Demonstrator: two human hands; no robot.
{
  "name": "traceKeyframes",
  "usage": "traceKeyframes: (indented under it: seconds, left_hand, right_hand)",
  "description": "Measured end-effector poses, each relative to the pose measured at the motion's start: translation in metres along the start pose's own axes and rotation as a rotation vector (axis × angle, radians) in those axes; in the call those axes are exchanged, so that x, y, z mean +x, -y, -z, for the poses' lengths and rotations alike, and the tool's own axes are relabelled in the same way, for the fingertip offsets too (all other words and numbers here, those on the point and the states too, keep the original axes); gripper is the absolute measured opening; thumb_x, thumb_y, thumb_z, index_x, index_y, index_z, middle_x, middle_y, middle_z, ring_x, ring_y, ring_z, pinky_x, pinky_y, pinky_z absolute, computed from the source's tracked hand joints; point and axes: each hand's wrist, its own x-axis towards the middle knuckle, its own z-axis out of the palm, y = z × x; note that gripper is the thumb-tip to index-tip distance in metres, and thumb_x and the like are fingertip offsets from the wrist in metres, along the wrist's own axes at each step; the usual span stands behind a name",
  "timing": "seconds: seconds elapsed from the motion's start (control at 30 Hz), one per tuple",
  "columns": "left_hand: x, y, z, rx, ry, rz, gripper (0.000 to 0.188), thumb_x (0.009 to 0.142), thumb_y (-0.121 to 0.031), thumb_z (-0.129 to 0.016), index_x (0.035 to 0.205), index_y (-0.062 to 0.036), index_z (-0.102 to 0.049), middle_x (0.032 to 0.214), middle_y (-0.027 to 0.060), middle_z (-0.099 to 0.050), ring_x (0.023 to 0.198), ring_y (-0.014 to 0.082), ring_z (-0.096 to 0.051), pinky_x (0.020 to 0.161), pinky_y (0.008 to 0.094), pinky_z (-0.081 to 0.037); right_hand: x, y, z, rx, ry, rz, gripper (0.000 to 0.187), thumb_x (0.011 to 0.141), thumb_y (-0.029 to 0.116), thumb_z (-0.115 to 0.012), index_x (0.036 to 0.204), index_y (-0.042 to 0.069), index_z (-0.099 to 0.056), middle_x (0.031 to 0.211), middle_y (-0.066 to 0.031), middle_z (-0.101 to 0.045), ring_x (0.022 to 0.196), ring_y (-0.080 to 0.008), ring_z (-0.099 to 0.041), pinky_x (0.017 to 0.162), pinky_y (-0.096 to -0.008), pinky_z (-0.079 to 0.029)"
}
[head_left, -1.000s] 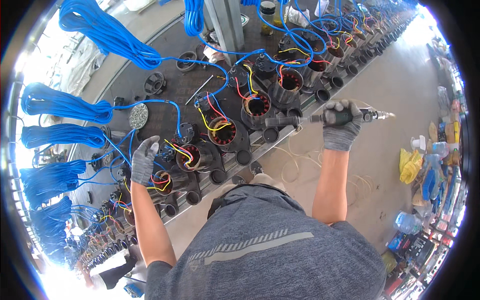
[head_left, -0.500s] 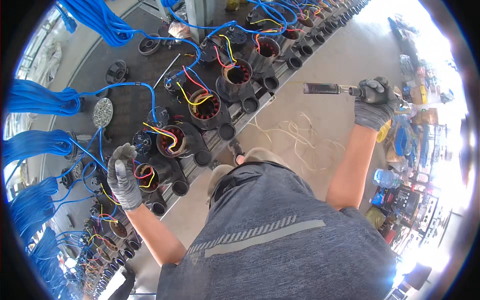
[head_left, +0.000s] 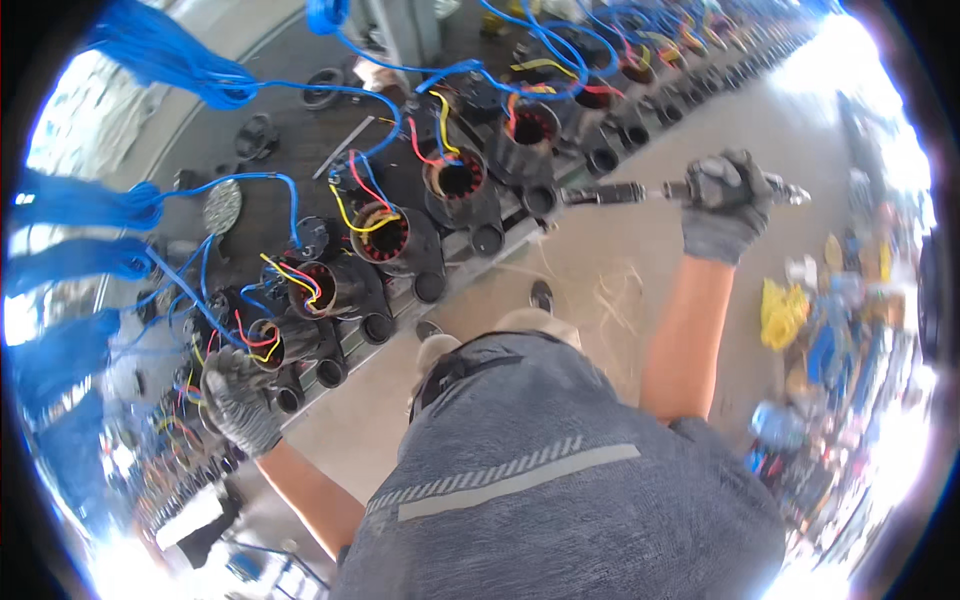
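We lose the blue coils [head_left: 80, 203] to blur at left; the left hand [head_left: 238, 402], loosely open, sits by 1 motor [head_left: 268, 350], contact unclear; the right hand [head_left: 727, 200] grips the driver [head_left: 612, 193] above the floor [head_left: 600, 245].

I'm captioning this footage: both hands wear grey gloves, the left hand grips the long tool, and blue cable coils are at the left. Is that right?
Not quite: the right hand grips the long tool, not the left hand, as the head view shows. Both hands do wear grey gloves, and blue cable coils are at the left.
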Motion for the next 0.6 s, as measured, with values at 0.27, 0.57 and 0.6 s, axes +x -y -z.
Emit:
traceKeyframes:
  seconds: [0.27,0.57,0.6]
  left_hand:
    - [-0.094,-0.05,-0.229,0.724,0.452,-0.22,0.048,0.095,-0.036,-0.07,0.126,-0.001,-0.064,0.111,0.0123,-0.072,0.097,0.0194,-0.07,0.083,0.0321,-0.056]
    - [-0.073,-0.056,-0.334,0.855,0.71,-0.364,0.043,0.084,-0.024,-0.077,0.123,-0.0087,-0.067,0.104,0.0129,-0.069,0.094,0.0339,-0.067,0.08,0.0394,-0.055]
    - [-0.061,-0.055,-0.328,0.851,0.73,-0.405,0.041,0.084,-0.023,-0.077,0.122,-0.0086,-0.068,0.104,0.0127,-0.069,0.094,0.0335,-0.068,0.08,0.0395,-0.055]
  right_hand:
    - [0.074,-0.041,0.005,0.134,0.219,-0.275,0.023,0.092,0.015,-0.062,0.112,0.006,-0.067,0.104,-0.0101,-0.066,0.076,-0.0182,-0.057,0.08,-0.0388,-0.047]
    - [0.086,-0.111,-0.062,0.059,0.377,-0.443,0.024,0.097,0.017,-0.06,0.12,0.011,-0.064,0.106,-0.0097,-0.068,0.074,-0.0176,-0.059,0.078,-0.0394,-0.048]
    - [0.087,-0.12,-0.071,0.046,0.414,-0.423,0.024,0.098,0.018,-0.06,0.12,0.01,-0.064,0.107,-0.0099,-0.068,0.074,-0.0174,-0.059,0.078,-0.0392,-0.048]
